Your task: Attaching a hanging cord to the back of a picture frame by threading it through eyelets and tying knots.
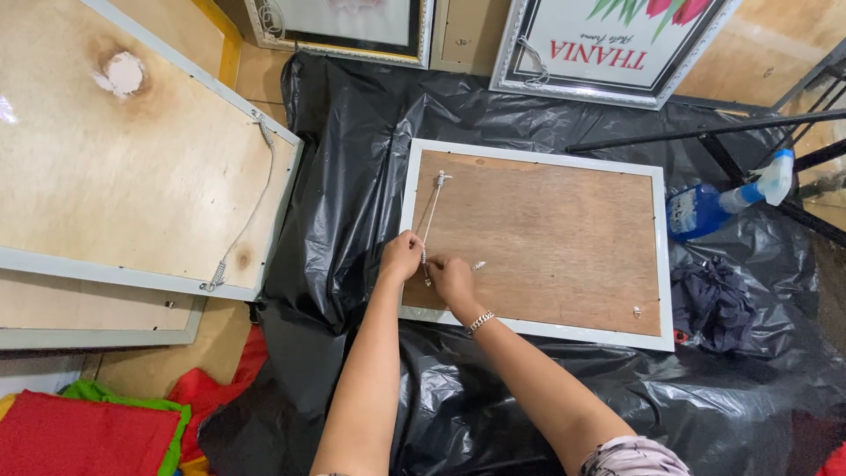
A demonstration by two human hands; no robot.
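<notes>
A white picture frame (535,329) lies face down on black plastic sheeting, its brown plywood back (546,238) showing. A pale hanging cord (432,211) runs from a small metal fitting (442,178) near the frame's left edge down to my hands. My left hand (402,256) pinches the cord at its lower end. My right hand (452,278), with a bracelet at the wrist, is closed on the cord's end right beside it, over the board's lower left part. A second small fitting (636,311) sits at the board's lower right.
Large face-down frames (132,167) with a hanging cord lie stacked at left. Framed pictures (608,44) lean at the back. A blue spray bottle (705,207) and a dark cloth (718,300) lie right of the frame. Black metal legs (705,132) cross the upper right. Red and green fabric (88,432) lies at bottom left.
</notes>
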